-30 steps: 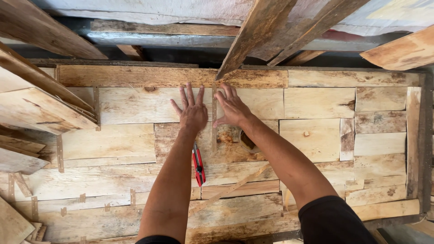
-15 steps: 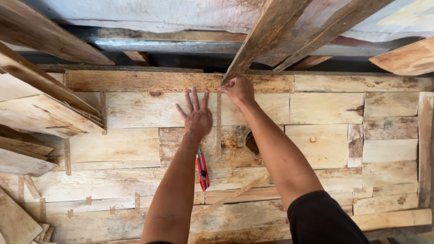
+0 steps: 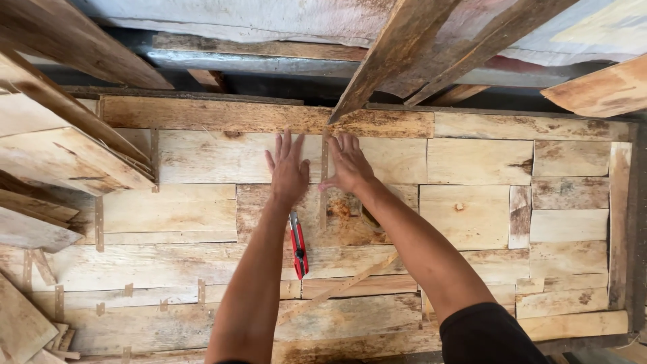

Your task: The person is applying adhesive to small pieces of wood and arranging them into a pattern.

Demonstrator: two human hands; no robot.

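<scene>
Patchwork wooden veneer sheet — red utility knife and thin strip lying on it.

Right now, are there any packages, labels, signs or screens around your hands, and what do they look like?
None in view: no package, label, sign or screen.
Left hand and right hand: flat on pale wood veneer sheets.
Red and black utility knife: lying on the sheets, below the left hand.

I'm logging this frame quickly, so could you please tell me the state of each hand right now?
Left hand: open, fingers spread, flat on the wood veneer sheet, holding nothing.
Right hand: open, flat on the veneer beside a narrow tape strip, holding nothing.
</scene>
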